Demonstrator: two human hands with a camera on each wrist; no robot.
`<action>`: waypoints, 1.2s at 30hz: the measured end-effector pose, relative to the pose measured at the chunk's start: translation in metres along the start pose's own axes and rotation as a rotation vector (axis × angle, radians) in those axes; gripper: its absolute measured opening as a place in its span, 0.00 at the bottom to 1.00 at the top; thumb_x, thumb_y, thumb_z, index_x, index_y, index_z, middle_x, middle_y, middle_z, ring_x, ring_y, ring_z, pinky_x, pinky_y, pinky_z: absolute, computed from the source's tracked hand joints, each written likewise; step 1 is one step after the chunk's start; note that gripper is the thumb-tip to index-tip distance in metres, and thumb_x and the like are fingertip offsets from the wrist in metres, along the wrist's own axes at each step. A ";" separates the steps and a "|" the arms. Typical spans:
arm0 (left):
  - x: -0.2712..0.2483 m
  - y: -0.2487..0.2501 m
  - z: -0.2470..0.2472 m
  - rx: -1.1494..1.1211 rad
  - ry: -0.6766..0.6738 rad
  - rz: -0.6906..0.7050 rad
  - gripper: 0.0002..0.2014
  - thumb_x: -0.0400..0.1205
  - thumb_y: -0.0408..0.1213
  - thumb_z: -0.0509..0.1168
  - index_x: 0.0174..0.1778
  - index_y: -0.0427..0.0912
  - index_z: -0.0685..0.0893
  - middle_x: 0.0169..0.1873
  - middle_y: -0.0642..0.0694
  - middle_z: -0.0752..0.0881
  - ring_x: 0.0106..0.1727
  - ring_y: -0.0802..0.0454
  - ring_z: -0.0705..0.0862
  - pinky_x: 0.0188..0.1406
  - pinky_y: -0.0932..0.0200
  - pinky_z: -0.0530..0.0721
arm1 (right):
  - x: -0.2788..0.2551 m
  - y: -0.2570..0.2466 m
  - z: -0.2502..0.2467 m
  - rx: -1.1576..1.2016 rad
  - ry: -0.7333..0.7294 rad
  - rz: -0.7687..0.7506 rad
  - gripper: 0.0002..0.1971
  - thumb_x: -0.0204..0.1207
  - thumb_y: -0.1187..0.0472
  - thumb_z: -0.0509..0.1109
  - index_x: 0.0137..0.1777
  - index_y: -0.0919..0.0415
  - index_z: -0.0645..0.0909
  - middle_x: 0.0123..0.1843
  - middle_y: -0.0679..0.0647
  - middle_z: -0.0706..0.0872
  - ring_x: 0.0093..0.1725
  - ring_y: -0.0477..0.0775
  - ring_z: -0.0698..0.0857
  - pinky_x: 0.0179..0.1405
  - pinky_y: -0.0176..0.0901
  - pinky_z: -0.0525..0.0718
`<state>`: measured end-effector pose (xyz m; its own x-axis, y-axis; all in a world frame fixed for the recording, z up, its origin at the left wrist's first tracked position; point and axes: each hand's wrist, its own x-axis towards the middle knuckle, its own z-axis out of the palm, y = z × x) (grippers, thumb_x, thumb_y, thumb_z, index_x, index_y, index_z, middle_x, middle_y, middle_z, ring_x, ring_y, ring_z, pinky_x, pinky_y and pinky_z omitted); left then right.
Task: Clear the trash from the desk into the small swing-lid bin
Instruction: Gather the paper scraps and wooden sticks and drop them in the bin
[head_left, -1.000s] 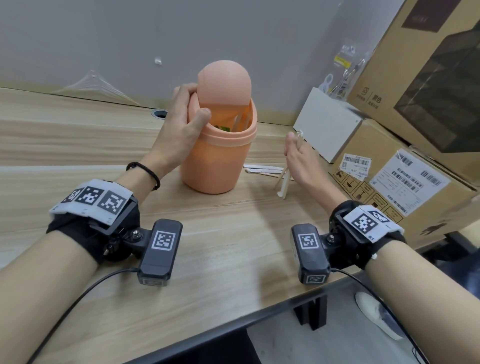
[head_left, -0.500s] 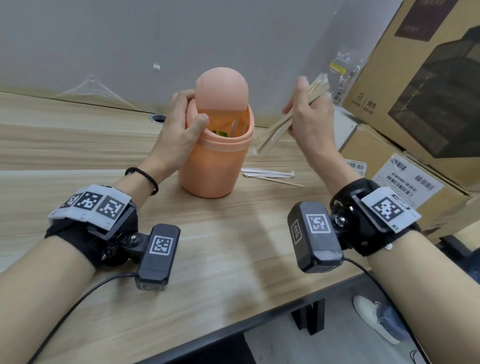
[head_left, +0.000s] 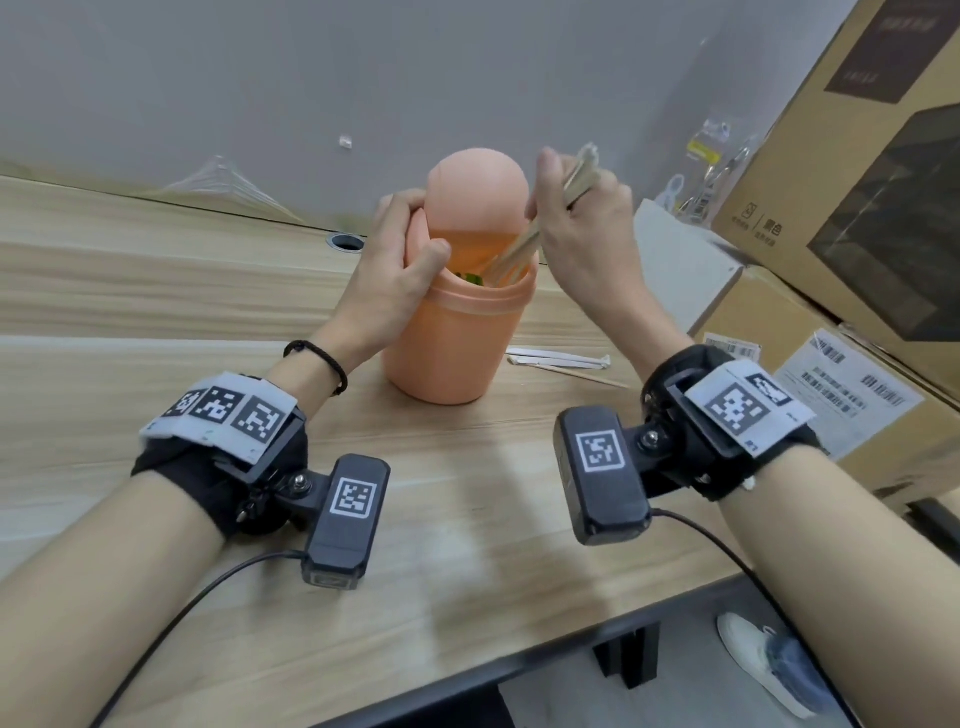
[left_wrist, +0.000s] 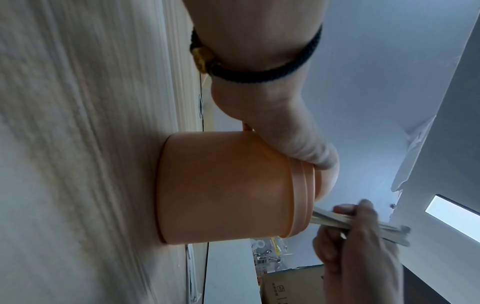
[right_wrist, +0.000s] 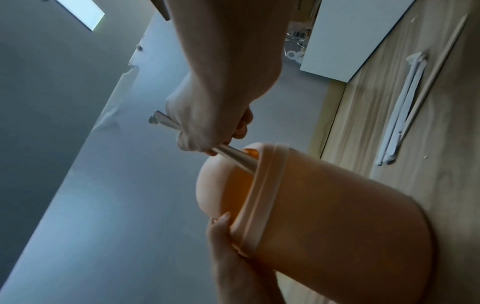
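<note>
The left hand (head_left: 395, 275) gripped the bin (head_left: 457, 343) at its lid (head_left: 475, 192); right hand (head_left: 582, 228) fingers pinched chopsticks (head_left: 519, 249), tips inside the bin.

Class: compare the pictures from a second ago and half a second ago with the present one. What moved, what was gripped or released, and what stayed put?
The right hand lifted the chopsticks off the desk, swung them left and tipped their lower ends into the bin opening. It still grips them. The left hand stays on the bin's rim, thumb holding the swing lid open. The paper wrapper and the loose stick beside it remain on the desk.
</note>
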<state>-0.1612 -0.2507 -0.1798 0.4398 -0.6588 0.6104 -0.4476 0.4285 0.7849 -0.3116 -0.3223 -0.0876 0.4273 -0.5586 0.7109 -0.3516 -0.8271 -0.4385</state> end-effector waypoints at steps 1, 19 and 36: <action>0.000 0.000 0.000 0.003 -0.002 0.001 0.23 0.75 0.51 0.57 0.65 0.47 0.73 0.56 0.49 0.71 0.56 0.65 0.73 0.61 0.66 0.72 | -0.003 0.004 0.003 -0.048 -0.032 -0.009 0.25 0.85 0.49 0.56 0.28 0.60 0.76 0.20 0.46 0.75 0.22 0.48 0.77 0.27 0.44 0.73; -0.001 0.001 0.001 0.013 0.015 0.016 0.17 0.78 0.41 0.59 0.64 0.48 0.72 0.55 0.51 0.70 0.53 0.78 0.71 0.57 0.77 0.68 | -0.014 0.023 0.011 0.059 -0.388 0.241 0.17 0.73 0.55 0.66 0.56 0.55 0.63 0.57 0.57 0.74 0.49 0.51 0.77 0.44 0.43 0.74; -0.002 0.004 0.000 0.016 0.004 -0.015 0.21 0.79 0.44 0.58 0.68 0.44 0.73 0.54 0.53 0.70 0.55 0.70 0.72 0.59 0.72 0.70 | -0.025 0.029 -0.035 0.530 -0.463 0.249 0.10 0.74 0.51 0.76 0.53 0.52 0.84 0.41 0.60 0.74 0.37 0.49 0.75 0.39 0.43 0.75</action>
<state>-0.1634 -0.2476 -0.1783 0.4498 -0.6628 0.5987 -0.4532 0.4083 0.7924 -0.3614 -0.3303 -0.0985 0.7355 -0.6061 0.3027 -0.0856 -0.5264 -0.8459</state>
